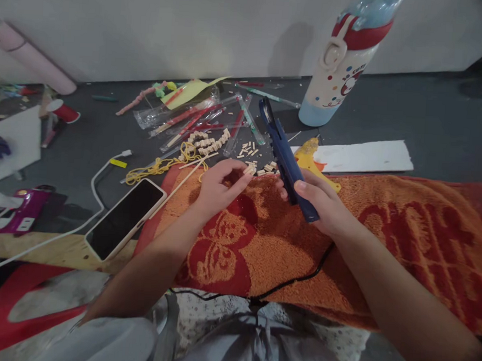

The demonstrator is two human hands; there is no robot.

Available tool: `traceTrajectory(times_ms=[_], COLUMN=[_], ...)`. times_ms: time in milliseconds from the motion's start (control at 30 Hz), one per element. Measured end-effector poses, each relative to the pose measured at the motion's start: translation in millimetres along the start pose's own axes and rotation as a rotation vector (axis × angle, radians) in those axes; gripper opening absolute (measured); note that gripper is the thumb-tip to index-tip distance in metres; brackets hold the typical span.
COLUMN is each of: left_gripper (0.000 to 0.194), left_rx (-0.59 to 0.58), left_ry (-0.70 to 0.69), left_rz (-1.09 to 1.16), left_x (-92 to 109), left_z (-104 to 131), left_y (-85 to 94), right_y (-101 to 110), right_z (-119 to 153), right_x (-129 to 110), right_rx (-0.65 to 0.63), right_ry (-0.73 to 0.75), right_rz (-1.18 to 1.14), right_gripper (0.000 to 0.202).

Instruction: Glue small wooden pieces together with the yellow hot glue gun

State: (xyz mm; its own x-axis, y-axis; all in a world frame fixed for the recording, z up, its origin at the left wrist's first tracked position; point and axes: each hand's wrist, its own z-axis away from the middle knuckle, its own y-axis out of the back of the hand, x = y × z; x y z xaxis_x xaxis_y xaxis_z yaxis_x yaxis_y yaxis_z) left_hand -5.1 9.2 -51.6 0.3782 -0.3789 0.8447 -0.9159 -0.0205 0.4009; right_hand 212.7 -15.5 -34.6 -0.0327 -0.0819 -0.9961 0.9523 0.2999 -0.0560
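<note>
My right hand [318, 198] is wrapped round a dark blue handheld tool [286, 158], held tilted above the orange and red towel [285, 253]. To its left, my left hand [224, 185] pinches a small pale wooden piece [249, 170] between thumb and fingertips. Short cut wooden bits [248, 149] lie just beyond the towel's far edge. A chain of joined wooden pieces [210, 142] rests behind my left hand, beside tangled yellow cord [150, 169]. Behind my right hand, a yellow glue gun [311, 160] lies partly on a white strip [365, 156].
A phone [126, 219] and thin sticks [180, 184] lie left of the towel, near a white cable [97, 194]. Plastic-wrapped chopsticks [193, 116] cover the back. A tall bottle [331, 80] stands at back right. A black cable [296, 280] crosses the towel.
</note>
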Motion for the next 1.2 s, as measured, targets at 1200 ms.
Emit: traceTrajectory(times_ms=[1200], left_gripper=[0.024], left_rx=[-0.301], left_ry=[-0.236], left_rz=[-0.801], left_x=[-7], left_z=[-10], left_y=[11.3], right_y=[12], right_z=[-1], right_x=[-19], right_rx=[0.077], right_ry=[0.005], right_rz=[-0.253], right_gripper=[0.038])
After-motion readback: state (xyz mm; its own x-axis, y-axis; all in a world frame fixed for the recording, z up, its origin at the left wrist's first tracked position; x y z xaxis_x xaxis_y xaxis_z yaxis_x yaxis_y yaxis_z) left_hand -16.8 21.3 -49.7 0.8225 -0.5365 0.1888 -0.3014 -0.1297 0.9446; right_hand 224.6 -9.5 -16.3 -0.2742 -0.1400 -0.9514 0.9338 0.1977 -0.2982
